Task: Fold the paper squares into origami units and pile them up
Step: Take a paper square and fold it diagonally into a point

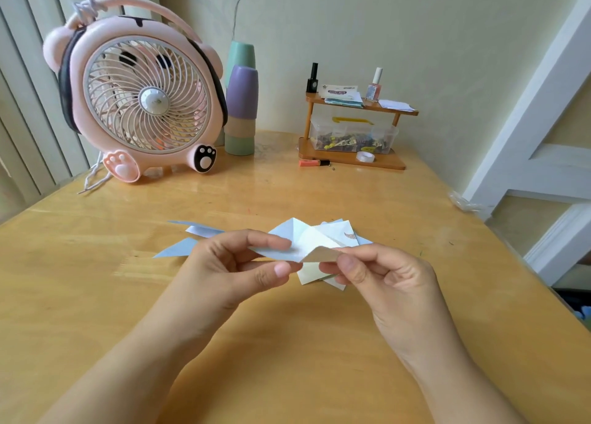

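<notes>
From the head camera I look down on a wooden tabletop point(319, 343) with both of my hands raised just above it, near the middle of the view. My left hand point(230, 263) pinches the left part of a partly folded paper unit point(303, 243), forefinger on top and thumb beneath. My right hand point(380, 273) pinches the unit's right corner between thumb and forefinger, with the other fingers curled loosely under. The unit is pale blue and white, creased into ridges, and held off the tabletop between the two hands.

Directly below and behind the unit lies a loose heap of paper squares point(339, 230), pale blue, white and one pale yellow, partly hidden by my right hand. To the left, behind my left hand, folded blue pieces point(179, 246) lie flat on the tabletop with their points sticking out leftward; how many there are I cannot tell.

At the far left edge stands a pink fan point(140, 97) shaped like an animal, with paw feet and a curved handle. Just beside it to the right stands a stack of pastel cups point(241, 110), with a taller teal one behind. Further right, against the wall, a small wooden shelf point(351, 136) carries two nail polish bottles and some papers on its upper level and a clear box of small items below. A tape roll point(365, 157) sits on the shelf's base.
</notes>
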A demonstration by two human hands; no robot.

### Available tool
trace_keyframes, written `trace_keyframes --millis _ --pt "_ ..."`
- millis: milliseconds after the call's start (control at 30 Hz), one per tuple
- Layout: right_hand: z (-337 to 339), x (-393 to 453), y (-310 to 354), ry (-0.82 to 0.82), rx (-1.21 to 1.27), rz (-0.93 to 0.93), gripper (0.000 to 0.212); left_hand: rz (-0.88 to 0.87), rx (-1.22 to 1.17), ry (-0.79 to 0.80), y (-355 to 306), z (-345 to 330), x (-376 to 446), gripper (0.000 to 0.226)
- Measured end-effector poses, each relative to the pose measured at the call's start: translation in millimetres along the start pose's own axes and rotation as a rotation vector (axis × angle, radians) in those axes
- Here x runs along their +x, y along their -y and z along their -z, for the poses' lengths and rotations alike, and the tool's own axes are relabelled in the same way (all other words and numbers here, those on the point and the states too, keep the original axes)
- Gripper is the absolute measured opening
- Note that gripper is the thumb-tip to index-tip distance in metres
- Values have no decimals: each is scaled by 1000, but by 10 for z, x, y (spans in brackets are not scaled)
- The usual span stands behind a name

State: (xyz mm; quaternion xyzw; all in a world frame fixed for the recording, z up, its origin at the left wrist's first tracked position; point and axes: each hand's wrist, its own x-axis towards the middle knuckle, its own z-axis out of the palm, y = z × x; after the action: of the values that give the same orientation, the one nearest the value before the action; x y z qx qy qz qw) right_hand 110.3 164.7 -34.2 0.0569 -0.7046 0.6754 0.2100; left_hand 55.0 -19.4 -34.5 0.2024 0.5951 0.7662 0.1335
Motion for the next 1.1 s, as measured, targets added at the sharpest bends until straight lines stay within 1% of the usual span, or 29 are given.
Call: trace_keyframes --millis 100,133,200,233,267,367,467,533,600,633,700,833,900,1000,1100 --pt "-30 -16 4 22 -1 -8 9 -2 42 -9 19 -45 -7 22" --pt "-33 -18 9 15 20 -17 9 -8 48 -20 13 -56 -11 23" --pt "-44 -20 32 7 46 -36 9 -22 34 -49 7 -71 -16 32" --pt "-52 -22 46 5 49 -46 10 -29 14 -62 8 -81 -17 33" --pt "-58 -27 54 0 50 -57 12 -35 -7 -73 7 -100 -19 30" --pt "-84 -31 64 -52 79 -103 18 -43 -55 -127 22 -176 -24 15" --pt "-95 -27 55 -121 135 -158 19 -36 -89 -205 34 -234 -37 13" --pt "-98 -25 55 -143 167 -179 18 -39 -101 -235 52 -245 -37 20" --pt "-98 -23 55 -150 185 -177 18 -41 -88 -247 75 -244 -40 39" --pt "-96 -21 54 -147 178 -172 19 -39 -75 -244 85 -241 -39 46" --pt "-83 -21 46 -137 136 -157 27 -37 -50 -204 85 -239 -42 51" --pt "-48 -43 25 -98 9 -114 24 -49 34 -85 38 -232 -54 38" --pt "-42 -56 29 -55 -70 -89 29 -58 60 -58 30 -215 -57 36" --pt "-53 -69 55 9 -133 -58 37 -92 89 -45 44 -187 -46 44" --pt "-64 -79 66 37 -156 -42 35 -137 163 -33 46 -176 -42 49"
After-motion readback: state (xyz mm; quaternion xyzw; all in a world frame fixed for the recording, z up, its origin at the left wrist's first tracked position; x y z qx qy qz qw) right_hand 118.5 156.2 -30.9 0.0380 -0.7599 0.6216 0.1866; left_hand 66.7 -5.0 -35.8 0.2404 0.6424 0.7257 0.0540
